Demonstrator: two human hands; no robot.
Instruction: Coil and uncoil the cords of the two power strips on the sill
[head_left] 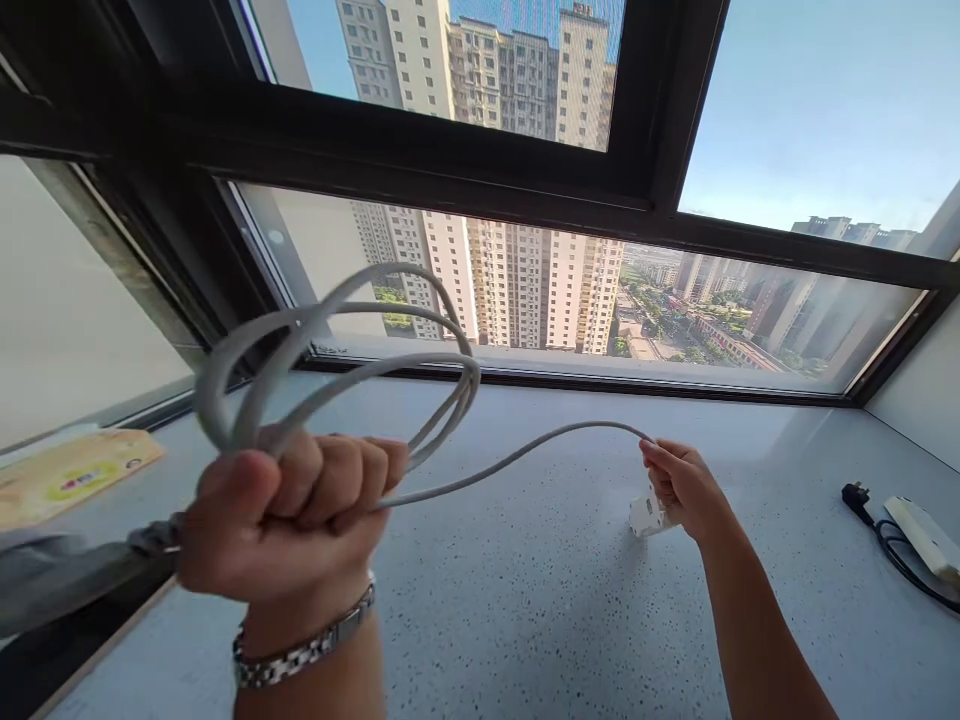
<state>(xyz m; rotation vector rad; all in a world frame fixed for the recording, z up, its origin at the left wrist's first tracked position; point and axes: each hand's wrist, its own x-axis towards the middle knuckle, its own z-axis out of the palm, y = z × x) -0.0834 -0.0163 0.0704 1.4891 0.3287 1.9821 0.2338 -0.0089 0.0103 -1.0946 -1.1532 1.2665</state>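
Observation:
My left hand (289, 520) is a closed fist raised in front of me, gripping several loops of a grey cable (337, 340) that arch up toward the window. From the fist one strand of the cable runs right to my right hand (679, 485), which pinches it near its end. A white plug (646, 515) hangs just under that hand, close above the speckled grey sill (525, 600). A metal watch band circles my left wrist.
A white power strip (926, 535) with a black cord and plug (855, 495) lies at the right edge of the sill. A yellow packet (71, 475) lies at the far left. The black window frame (525, 195) stands behind, with tower blocks outside.

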